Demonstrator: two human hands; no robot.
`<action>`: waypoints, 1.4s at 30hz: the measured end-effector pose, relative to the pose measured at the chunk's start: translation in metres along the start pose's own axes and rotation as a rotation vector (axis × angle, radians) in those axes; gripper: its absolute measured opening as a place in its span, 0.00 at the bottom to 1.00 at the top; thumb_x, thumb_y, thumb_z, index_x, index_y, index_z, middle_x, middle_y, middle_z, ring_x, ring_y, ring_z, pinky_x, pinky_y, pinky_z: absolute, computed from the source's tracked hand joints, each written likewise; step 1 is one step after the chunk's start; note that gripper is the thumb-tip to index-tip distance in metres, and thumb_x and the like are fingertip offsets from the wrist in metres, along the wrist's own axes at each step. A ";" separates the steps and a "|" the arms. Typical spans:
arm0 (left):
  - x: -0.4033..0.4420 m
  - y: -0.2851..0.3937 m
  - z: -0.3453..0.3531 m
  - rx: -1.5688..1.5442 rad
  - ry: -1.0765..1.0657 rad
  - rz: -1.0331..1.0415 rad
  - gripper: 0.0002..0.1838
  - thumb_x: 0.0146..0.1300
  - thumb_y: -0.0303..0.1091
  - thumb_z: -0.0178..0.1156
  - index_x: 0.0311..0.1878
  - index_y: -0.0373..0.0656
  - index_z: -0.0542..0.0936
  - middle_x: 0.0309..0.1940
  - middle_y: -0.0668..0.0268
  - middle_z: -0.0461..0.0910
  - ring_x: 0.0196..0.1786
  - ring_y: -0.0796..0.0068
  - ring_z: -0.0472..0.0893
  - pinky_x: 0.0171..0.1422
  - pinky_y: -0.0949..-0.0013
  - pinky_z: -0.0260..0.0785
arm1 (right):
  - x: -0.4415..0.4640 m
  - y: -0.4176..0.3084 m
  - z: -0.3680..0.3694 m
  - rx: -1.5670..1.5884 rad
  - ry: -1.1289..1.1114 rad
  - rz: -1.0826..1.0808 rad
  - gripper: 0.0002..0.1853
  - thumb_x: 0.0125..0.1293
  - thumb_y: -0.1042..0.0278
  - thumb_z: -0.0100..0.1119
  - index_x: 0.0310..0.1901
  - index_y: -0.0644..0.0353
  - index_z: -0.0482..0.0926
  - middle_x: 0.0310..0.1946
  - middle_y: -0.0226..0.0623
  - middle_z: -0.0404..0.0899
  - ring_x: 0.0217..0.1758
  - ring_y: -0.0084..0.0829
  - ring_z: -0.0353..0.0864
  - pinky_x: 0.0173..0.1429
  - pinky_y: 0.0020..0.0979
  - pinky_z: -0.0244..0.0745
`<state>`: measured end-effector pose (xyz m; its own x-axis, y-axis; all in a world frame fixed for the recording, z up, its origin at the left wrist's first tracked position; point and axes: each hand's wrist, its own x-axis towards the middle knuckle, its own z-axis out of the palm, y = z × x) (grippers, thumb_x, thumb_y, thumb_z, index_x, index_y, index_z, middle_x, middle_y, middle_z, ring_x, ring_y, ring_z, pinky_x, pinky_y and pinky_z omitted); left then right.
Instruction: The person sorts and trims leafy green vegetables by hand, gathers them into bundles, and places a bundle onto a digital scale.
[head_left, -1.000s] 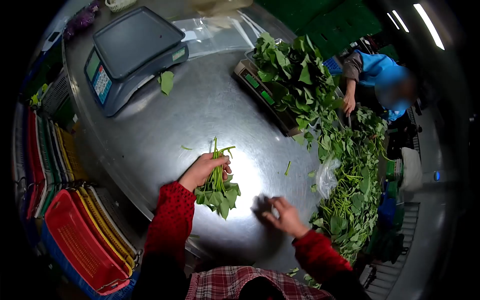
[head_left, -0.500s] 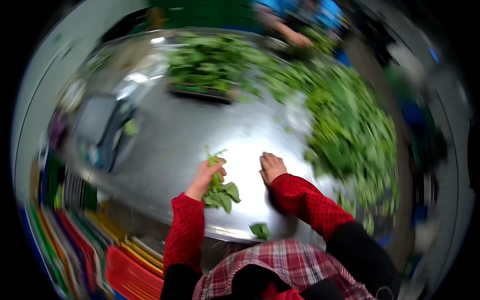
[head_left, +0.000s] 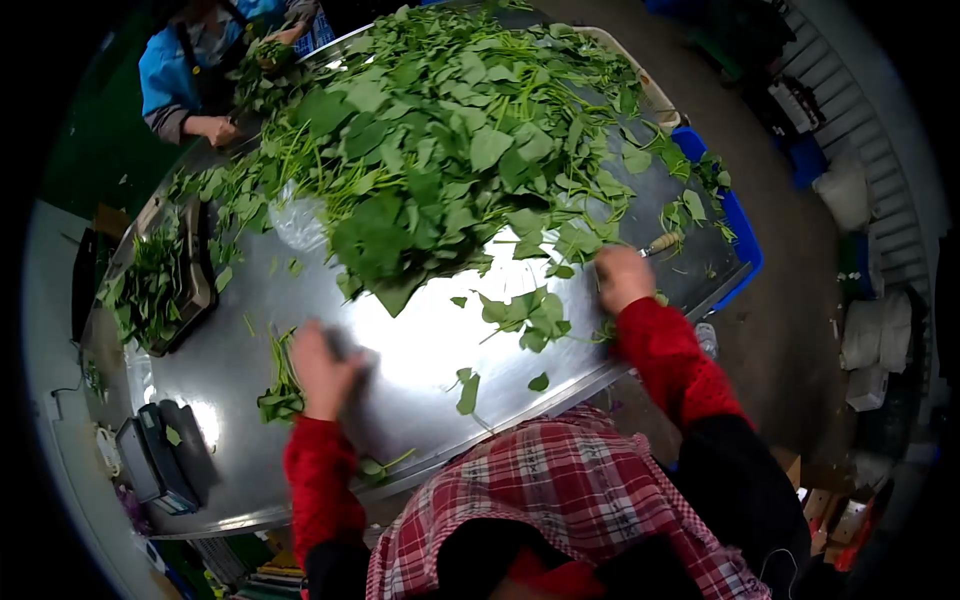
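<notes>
My left hand (head_left: 322, 375) is over the metal table (head_left: 240, 440), its thumb spread away from blurred fingers. Against its outer side lies a small bunch of leafy greens (head_left: 282, 385), apparently outside the grasp. At the table's right side, my right hand (head_left: 622, 278) reaches down by the edge of the greens. Its fingers point away from me and are mostly hidden, so I cannot tell what they hold. Just beyond it lies a tool with a wooden handle (head_left: 664, 242). Loose sprigs (head_left: 530, 318) are scattered between my hands.
A big heap of greens (head_left: 470, 150) covers the far table. At left stand a crate of greens (head_left: 195, 270) and a grey scale-like device (head_left: 155, 460). A blue bin (head_left: 742, 235) adjoins the right edge. A co-worker's hand (head_left: 212, 130) is at the far left.
My view has swung right, so the heap is now central. My left hand has let go of the bunch, which lies beside it. My right hand has moved right, by the wooden-handled tool.
</notes>
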<state>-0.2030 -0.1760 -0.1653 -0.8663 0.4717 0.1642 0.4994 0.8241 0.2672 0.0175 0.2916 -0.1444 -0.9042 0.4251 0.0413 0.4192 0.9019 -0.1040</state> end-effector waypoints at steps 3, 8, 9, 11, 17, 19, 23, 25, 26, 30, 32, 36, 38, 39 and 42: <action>-0.031 0.133 0.051 -0.291 -0.243 0.234 0.64 0.35 0.58 0.77 0.70 0.31 0.56 0.70 0.39 0.56 0.73 0.41 0.56 0.76 0.45 0.46 | -0.005 0.138 0.008 -0.197 -0.012 0.043 0.25 0.45 0.77 0.62 0.50 0.49 0.78 0.55 0.33 0.74 0.63 0.41 0.69 0.63 0.43 0.63; 0.007 0.270 0.116 -0.302 -0.116 0.220 0.69 0.33 0.66 0.74 0.70 0.30 0.52 0.71 0.37 0.50 0.74 0.38 0.51 0.74 0.37 0.40 | -0.011 0.225 0.015 -0.139 0.008 -0.007 0.14 0.45 0.68 0.70 0.36 0.55 0.81 0.39 0.38 0.76 0.52 0.43 0.73 0.55 0.44 0.66; 0.027 0.294 0.125 -0.363 -0.111 0.251 0.68 0.33 0.65 0.75 0.70 0.30 0.52 0.69 0.38 0.53 0.72 0.37 0.53 0.72 0.39 0.43 | -0.016 0.232 0.019 -0.085 0.010 0.047 0.13 0.47 0.67 0.70 0.36 0.56 0.80 0.38 0.40 0.76 0.50 0.44 0.74 0.53 0.44 0.68; 0.064 0.348 0.145 -0.327 -0.008 0.349 0.65 0.33 0.60 0.76 0.69 0.31 0.54 0.64 0.41 0.59 0.65 0.38 0.60 0.66 0.44 0.52 | -0.031 0.234 -0.002 0.323 0.173 0.289 0.13 0.55 0.66 0.66 0.38 0.64 0.77 0.36 0.49 0.75 0.41 0.54 0.76 0.47 0.44 0.72; 0.194 0.520 0.222 -0.729 -0.581 0.686 0.46 0.45 0.53 0.72 0.64 0.36 0.68 0.62 0.45 0.68 0.66 0.48 0.67 0.71 0.57 0.59 | -0.086 0.206 -0.005 0.780 0.427 0.648 0.15 0.60 0.68 0.66 0.45 0.66 0.76 0.28 0.32 0.74 0.31 0.24 0.71 0.37 0.29 0.70; 0.220 0.546 0.176 -0.850 -0.834 0.550 0.38 0.51 0.51 0.69 0.62 0.38 0.72 0.57 0.48 0.75 0.59 0.51 0.74 0.66 0.61 0.65 | -0.084 0.187 -0.014 0.639 0.346 0.455 0.15 0.58 0.64 0.67 0.42 0.65 0.77 0.31 0.43 0.77 0.33 0.38 0.78 0.40 0.35 0.73; 0.226 0.472 0.166 -0.760 -0.094 0.320 0.25 0.54 0.43 0.66 0.52 0.37 0.79 0.46 0.50 0.80 0.47 0.52 0.81 0.53 0.58 0.73 | -0.052 0.176 -0.009 0.554 0.060 0.159 0.17 0.51 0.63 0.71 0.38 0.63 0.80 0.33 0.46 0.79 0.39 0.47 0.79 0.44 0.41 0.74; 0.209 0.434 0.139 -0.778 -0.159 0.082 0.24 0.54 0.42 0.68 0.47 0.34 0.79 0.40 0.52 0.82 0.41 0.56 0.82 0.46 0.60 0.75 | 0.014 0.169 -0.014 0.632 0.187 0.024 0.16 0.52 0.64 0.70 0.40 0.64 0.80 0.35 0.45 0.80 0.40 0.47 0.79 0.45 0.41 0.74; 0.196 0.422 0.144 -0.825 -0.138 0.066 0.23 0.55 0.41 0.68 0.48 0.34 0.78 0.40 0.52 0.82 0.41 0.58 0.83 0.47 0.62 0.76 | 0.060 0.166 -0.017 0.640 0.277 -0.076 0.16 0.53 0.65 0.69 0.41 0.64 0.80 0.36 0.45 0.81 0.40 0.47 0.79 0.45 0.41 0.75; 0.182 0.423 0.130 -1.063 -0.248 -0.056 0.20 0.58 0.37 0.67 0.48 0.34 0.78 0.38 0.57 0.82 0.39 0.69 0.82 0.47 0.68 0.76 | 0.266 0.108 -0.042 0.509 0.330 -0.514 0.31 0.57 0.73 0.59 0.65 0.63 0.66 0.62 0.50 0.70 0.64 0.50 0.68 0.68 0.43 0.61; 0.188 0.423 0.133 -1.228 -0.285 -0.142 0.19 0.60 0.35 0.67 0.49 0.34 0.78 0.38 0.59 0.82 0.38 0.74 0.81 0.46 0.71 0.75 | 0.336 0.078 -0.048 0.380 0.243 -0.598 0.38 0.51 0.77 0.59 0.67 0.59 0.61 0.66 0.45 0.65 0.69 0.44 0.63 0.70 0.42 0.59; 0.216 0.431 0.130 -1.547 -0.336 -0.290 0.22 0.63 0.29 0.64 0.58 0.29 0.71 0.43 0.61 0.81 0.44 0.78 0.80 0.50 0.75 0.73 | 0.371 0.065 -0.070 0.001 -0.138 -0.542 0.29 0.49 0.65 0.69 0.56 0.56 0.75 0.52 0.44 0.74 0.61 0.45 0.71 0.63 0.43 0.66; 0.231 0.440 0.133 -1.634 -0.304 -0.368 0.25 0.65 0.34 0.62 0.59 0.28 0.70 0.44 0.60 0.80 0.46 0.75 0.79 0.52 0.73 0.73 | 0.364 0.078 -0.072 -0.005 -0.190 -0.560 0.18 0.48 0.59 0.71 0.40 0.58 0.80 0.40 0.42 0.76 0.50 0.46 0.76 0.54 0.43 0.72; 0.238 0.444 0.134 -1.654 -0.290 -0.369 0.25 0.65 0.34 0.62 0.59 0.28 0.70 0.44 0.60 0.80 0.46 0.75 0.79 0.52 0.73 0.73 | 0.352 0.086 -0.072 0.050 -0.046 -0.622 0.13 0.49 0.61 0.69 0.32 0.59 0.80 0.35 0.43 0.76 0.44 0.47 0.77 0.47 0.44 0.73; 0.255 0.462 0.132 -1.925 -0.184 -0.577 0.26 0.69 0.44 0.59 0.58 0.31 0.71 0.47 0.63 0.78 0.49 0.74 0.78 0.54 0.69 0.72 | 0.323 0.091 -0.096 0.153 -0.007 -0.691 0.12 0.48 0.63 0.67 0.32 0.59 0.79 0.33 0.42 0.76 0.42 0.47 0.78 0.43 0.46 0.73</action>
<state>-0.1946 0.3659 -0.1251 -0.8254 0.4494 -0.3417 -0.5337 -0.4242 0.7316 -0.2280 0.5184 -0.0448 -0.9599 -0.2417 0.1420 -0.2665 0.9439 -0.1948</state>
